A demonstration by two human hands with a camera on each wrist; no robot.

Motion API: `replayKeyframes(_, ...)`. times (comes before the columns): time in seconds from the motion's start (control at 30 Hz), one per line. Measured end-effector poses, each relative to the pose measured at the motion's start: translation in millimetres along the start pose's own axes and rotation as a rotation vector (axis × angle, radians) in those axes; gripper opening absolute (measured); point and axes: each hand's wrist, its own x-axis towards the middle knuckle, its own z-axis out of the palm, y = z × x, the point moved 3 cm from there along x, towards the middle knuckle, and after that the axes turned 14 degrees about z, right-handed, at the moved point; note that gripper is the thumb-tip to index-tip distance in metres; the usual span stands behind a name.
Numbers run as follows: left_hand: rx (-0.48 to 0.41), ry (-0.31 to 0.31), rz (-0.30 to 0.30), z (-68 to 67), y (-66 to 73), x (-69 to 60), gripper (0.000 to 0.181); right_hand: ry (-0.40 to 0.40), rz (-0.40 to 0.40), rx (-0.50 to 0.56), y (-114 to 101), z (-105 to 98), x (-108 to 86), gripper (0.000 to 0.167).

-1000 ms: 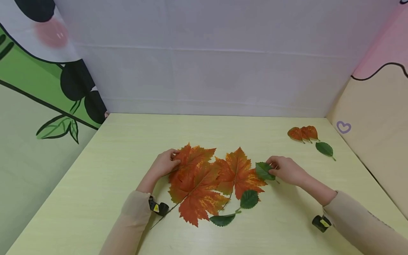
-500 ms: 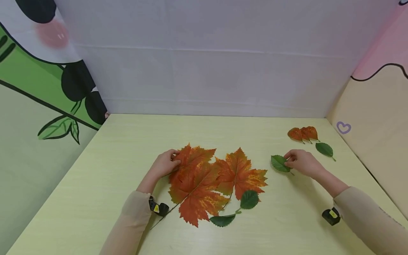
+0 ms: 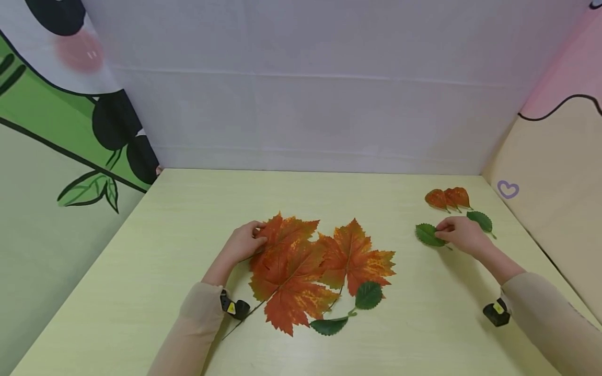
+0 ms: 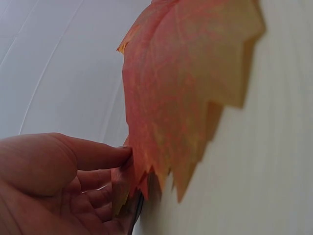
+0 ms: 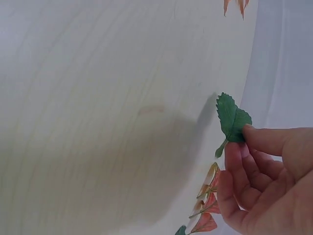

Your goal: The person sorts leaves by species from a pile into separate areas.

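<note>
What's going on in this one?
At a pale table, a person's right hand pinches a green leaf near three small orange leaves and another green leaf. Their left hand pinches the edge of an orange maple leaf in a cluster. Two more green leaves lie at the cluster's near side.

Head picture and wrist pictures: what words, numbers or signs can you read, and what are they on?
No words, brands or numbers can be read.
Purple heart, drawn on the right wall.
Left yellow sticker, on the left wrist camera: any marks too small to read.
Right yellow sticker, on the right wrist camera: same.
</note>
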Motion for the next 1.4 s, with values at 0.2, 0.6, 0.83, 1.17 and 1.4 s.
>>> replayKeyframes(0.2,0.001,0.001,0.002,-1.0,0.5,0.6,0.041,0.051,0.017,-0.005,10.9,-6.6,1.1,0.030)
replayKeyframes(0.6,-0.001,-0.002,-0.004,0.2,-1.3,0.6,0.041,0.101,0.088,-0.053,32.7,-18.8,4.9,0.031)
replayKeyframes(0.83,0.002,0.001,0.005,0.1,-2.0,1.3,0.041,0.112,0.140,-0.065,44.5,-26.2,11.8,0.035)
replayKeyframes(1.17,0.006,0.001,0.009,2.0,-3.5,1.4,0.040,0.151,0.219,-0.065,61.8,-30.9,19.8,0.035)
replayKeyframes(1.4,0.003,0.005,0.002,1.0,-2.8,1.6,0.041,0.211,0.289,-0.078,76.2,-37.4,29.5,0.034)
